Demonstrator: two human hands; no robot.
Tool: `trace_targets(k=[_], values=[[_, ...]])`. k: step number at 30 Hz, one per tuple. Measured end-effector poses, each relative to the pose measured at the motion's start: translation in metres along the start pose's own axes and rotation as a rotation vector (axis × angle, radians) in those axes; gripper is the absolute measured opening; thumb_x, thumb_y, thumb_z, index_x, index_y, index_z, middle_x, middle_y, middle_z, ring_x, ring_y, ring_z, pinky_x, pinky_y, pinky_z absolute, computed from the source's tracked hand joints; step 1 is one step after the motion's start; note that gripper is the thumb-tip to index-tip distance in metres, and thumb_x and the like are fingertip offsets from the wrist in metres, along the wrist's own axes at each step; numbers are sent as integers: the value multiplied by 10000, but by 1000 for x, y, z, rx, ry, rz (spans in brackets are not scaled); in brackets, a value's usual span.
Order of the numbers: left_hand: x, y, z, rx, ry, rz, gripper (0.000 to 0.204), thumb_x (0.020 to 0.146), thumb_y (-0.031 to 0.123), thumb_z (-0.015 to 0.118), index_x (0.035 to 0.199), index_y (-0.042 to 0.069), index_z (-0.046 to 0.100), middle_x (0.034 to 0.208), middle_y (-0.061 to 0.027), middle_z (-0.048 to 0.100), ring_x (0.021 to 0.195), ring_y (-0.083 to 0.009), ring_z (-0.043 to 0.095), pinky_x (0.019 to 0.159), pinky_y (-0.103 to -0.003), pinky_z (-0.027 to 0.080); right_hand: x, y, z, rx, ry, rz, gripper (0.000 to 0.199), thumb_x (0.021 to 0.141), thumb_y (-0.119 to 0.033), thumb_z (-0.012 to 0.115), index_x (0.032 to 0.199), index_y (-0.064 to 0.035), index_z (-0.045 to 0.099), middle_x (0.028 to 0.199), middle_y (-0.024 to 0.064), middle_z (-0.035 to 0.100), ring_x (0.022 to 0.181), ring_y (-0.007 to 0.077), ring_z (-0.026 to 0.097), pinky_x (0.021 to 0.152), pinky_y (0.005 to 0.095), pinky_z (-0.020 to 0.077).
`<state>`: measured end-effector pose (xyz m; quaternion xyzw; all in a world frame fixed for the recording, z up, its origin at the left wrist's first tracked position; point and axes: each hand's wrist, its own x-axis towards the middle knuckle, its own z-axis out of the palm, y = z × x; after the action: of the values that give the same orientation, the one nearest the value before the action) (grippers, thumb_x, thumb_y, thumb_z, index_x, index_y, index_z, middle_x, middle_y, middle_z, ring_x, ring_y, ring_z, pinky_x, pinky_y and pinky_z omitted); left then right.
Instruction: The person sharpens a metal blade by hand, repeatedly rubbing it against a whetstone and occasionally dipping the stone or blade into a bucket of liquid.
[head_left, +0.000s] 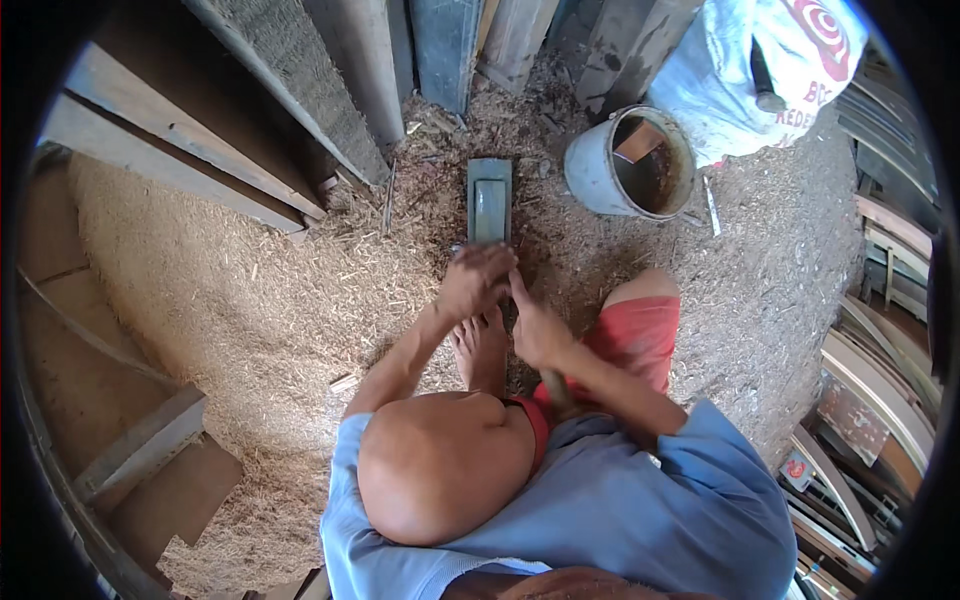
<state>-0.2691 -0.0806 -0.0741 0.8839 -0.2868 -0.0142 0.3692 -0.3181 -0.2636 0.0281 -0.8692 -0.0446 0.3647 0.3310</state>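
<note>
A sharpening stone [489, 210] with a wet-looking, pale green top sits in a longer grey-green holder [489, 168] on the ground ahead of me. At its near end, my left hand [477, 282] is closed, fingers bent over the end of the stone. Close against it is my right hand [541, 330], also closed, with its thumb or a finger reaching toward the left fingertips. Whatever the two hands grip is hidden and slightly blurred. My bare foot [482, 350] rests just below the left hand. Under my right forearm shows an olive-brown piece that I cannot identify.
A dirty white bucket [597, 170] with dark liquid and a brown block [638, 141] stands right of the stone. Behind it is a white sack [715, 110]. Timber planks [355, 80] lean at the back left. Wood shavings [260, 300] cover the ground; curved wooden pieces [880, 385] are stacked at right.
</note>
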Motion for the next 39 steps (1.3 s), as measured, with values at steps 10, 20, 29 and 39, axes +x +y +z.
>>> trace_targets(k=[10,20,29,39], values=[[96,-54,-71,-34,-169,-245,561,762,396,858,1272,219,706,1357,-25,678,1314,-220,589,1134,-489,383,82,-65,-98,231,-169,57,801,891,-12,469,1622,-33,142,1012,361,680,741,423,707,727,483,585],[84,-61,-46,113,8,8,527,777,424,843,1230,184,724,1328,-25,698,1290,-201,607,1090,-502,378,86,-21,-42,-157,120,-34,828,882,-57,546,1605,8,148,1037,338,683,827,506,688,797,549,558],[12,-9,-6,-1,-8,-91,538,752,358,869,1251,226,719,1370,-53,672,1286,-216,622,1101,-492,378,20,19,-1,-35,-6,-82,816,911,-47,465,1607,41,47,1069,343,661,697,451,702,703,539,568],[96,-49,-64,64,-60,-173,514,739,367,880,1214,232,735,1306,4,706,1208,-230,654,1093,-441,362,95,-34,-74,87,-65,45,698,940,-44,496,1590,-6,243,904,237,703,584,247,684,533,394,565]])
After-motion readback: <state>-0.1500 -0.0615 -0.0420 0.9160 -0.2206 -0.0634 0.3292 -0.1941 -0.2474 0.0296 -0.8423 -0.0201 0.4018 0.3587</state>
